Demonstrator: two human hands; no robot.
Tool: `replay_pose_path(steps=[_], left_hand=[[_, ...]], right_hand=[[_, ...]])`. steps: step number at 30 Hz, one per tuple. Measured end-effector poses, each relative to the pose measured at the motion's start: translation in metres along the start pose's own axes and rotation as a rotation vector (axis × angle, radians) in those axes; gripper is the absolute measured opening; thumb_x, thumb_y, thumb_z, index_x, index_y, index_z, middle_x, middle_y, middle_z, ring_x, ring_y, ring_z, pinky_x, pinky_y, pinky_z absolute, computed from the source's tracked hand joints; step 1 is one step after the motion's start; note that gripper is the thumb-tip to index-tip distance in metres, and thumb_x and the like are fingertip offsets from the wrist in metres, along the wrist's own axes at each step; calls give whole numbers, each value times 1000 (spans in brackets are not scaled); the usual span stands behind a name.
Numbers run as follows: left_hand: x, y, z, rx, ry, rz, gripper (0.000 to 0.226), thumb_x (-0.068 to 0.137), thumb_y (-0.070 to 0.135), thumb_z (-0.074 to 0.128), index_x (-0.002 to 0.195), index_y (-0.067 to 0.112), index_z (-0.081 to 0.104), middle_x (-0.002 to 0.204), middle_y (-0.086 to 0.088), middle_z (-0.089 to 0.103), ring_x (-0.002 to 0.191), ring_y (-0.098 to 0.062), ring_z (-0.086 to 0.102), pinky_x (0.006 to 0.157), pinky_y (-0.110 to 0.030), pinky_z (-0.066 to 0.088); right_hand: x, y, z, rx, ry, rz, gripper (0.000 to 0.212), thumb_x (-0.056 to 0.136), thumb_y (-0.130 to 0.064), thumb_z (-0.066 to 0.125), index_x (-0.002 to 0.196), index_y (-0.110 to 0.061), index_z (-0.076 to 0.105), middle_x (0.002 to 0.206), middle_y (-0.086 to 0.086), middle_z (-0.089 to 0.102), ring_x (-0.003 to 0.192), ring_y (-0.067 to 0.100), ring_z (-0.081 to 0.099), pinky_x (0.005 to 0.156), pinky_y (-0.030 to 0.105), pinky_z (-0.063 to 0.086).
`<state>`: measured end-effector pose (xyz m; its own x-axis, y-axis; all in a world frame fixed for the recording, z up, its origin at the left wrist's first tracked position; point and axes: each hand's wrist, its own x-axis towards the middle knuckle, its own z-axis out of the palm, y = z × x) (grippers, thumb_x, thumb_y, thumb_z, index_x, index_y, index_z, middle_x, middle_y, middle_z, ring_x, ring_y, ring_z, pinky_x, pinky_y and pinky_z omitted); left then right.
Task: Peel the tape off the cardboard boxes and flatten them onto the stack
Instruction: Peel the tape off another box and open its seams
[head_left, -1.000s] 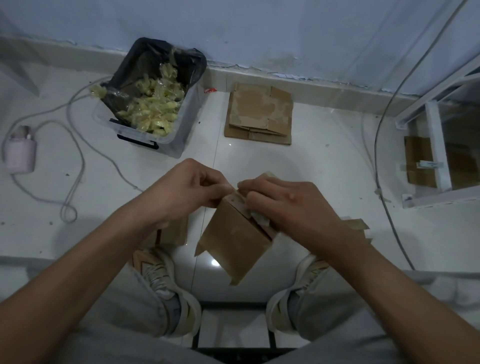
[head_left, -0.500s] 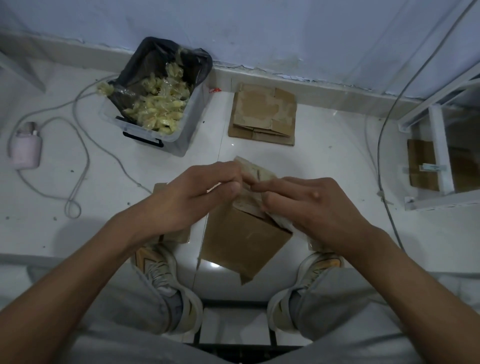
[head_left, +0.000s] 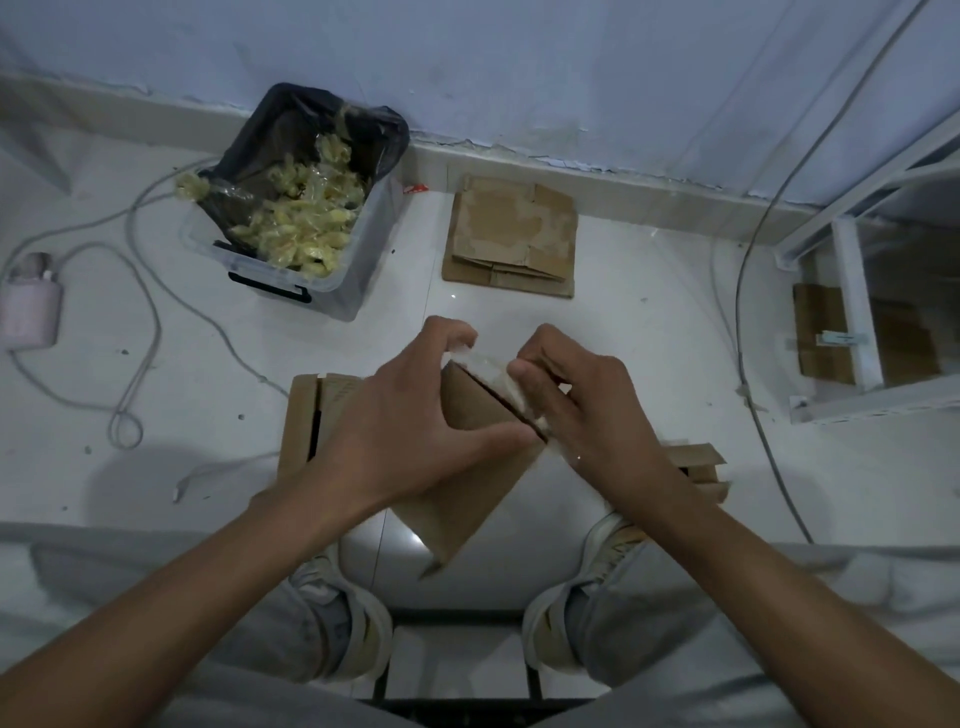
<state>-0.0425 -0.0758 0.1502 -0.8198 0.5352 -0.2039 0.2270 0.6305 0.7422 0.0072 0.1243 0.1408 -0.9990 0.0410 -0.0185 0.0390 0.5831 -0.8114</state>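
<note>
Bare white tile floor (head_left: 649, 332) lies open between the held brown cardboard box (head_left: 467, 467) and the flattened brown cardboard stack (head_left: 511, 236) by the wall. Left of that lane stands a clear plastic bin (head_left: 332, 280) lined in black; a white metal frame (head_left: 852, 306) blocks the right.

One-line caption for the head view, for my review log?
Both hands, left and right, hold a box over the floor, peeling tape; flattened stack and tape bin lie beyond.

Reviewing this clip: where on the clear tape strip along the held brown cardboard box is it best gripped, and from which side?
Judging by the view, pinch the clear tape strip at its lifted far end, approaching from the left hand side; there it looks already raised off the brown cardboard box.
</note>
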Motion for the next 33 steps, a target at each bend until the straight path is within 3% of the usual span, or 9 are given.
replay_pose_path(steps=[2, 4, 10, 13, 17, 20, 25, 29, 33], left_hand=[[-2, 2, 5, 121, 4, 69, 103, 56, 91, 64, 140, 40, 34, 131, 21, 45, 99, 1, 52, 76, -12, 38], [-1, 1, 11, 193, 4, 77, 107, 58, 84, 71, 145, 36, 30, 139, 17, 39, 99, 0, 48, 73, -13, 34], [8, -9, 3, 223, 99, 144, 104, 63, 68, 80, 149, 36, 32, 142, 7, 38, 106, -9, 53, 68, -18, 45], [9, -11, 2, 179, 127, 212, 86, 65, 70, 74, 138, 40, 41, 141, 5, 37, 111, -16, 56, 71, -34, 59], [8, -13, 1, 221, 162, 258, 74, 67, 64, 78, 128, 31, 53, 145, -1, 39, 113, -19, 55, 75, -34, 58], [7, -12, 1, 247, 196, 308, 67, 69, 61, 80, 123, 30, 55, 145, -5, 43, 116, -22, 55, 76, -33, 54], [7, -16, 5, 281, 221, 315, 65, 69, 58, 83, 123, 30, 59, 144, -7, 45, 117, -24, 54, 79, -37, 53], [6, -14, 9, 258, 220, 311, 65, 70, 60, 82, 124, 32, 61, 146, -6, 43, 118, -24, 55, 78, -33, 52], [8, -19, 8, 123, 230, 293, 58, 71, 63, 80, 118, 37, 59, 147, -3, 40, 123, -20, 50, 83, -28, 51]], right_hand=[[-1, -2, 3, 159, 2, 90, 27, 110, -30, 53, 91, -12, 57, 75, -1, 65, 65, 16, 65, 58, 28, 52], [0, -4, 5, 281, -15, 166, 30, 110, -28, 52, 92, -4, 55, 75, 5, 66, 65, 18, 66, 57, 26, 52], [-3, -3, 7, 756, -36, 535, 32, 113, -32, 45, 94, -8, 57, 81, 7, 64, 73, 18, 61, 59, 27, 50], [0, -2, 3, 853, -51, 609, 36, 113, -37, 43, 100, -7, 58, 83, 9, 63, 70, 17, 60, 58, 28, 48], [3, -9, -2, 756, -146, 643, 50, 103, -61, 49, 93, -14, 63, 78, 7, 61, 68, 20, 61, 55, 28, 45], [-1, -10, 3, 554, -160, 568, 46, 98, -54, 65, 99, -8, 70, 77, 8, 64, 69, 19, 63, 57, 29, 46], [-4, -14, 12, 259, -75, 381, 45, 93, -66, 61, 88, -22, 70, 81, -4, 71, 73, 11, 69, 65, 34, 56], [-4, -5, 14, 249, -54, 268, 23, 102, -36, 65, 93, -15, 71, 83, 4, 70, 77, 22, 67, 66, 46, 58], [1, -2, 5, 369, -99, 272, 23, 109, -28, 54, 99, -14, 70, 89, 5, 72, 78, 19, 69, 62, 30, 55]])
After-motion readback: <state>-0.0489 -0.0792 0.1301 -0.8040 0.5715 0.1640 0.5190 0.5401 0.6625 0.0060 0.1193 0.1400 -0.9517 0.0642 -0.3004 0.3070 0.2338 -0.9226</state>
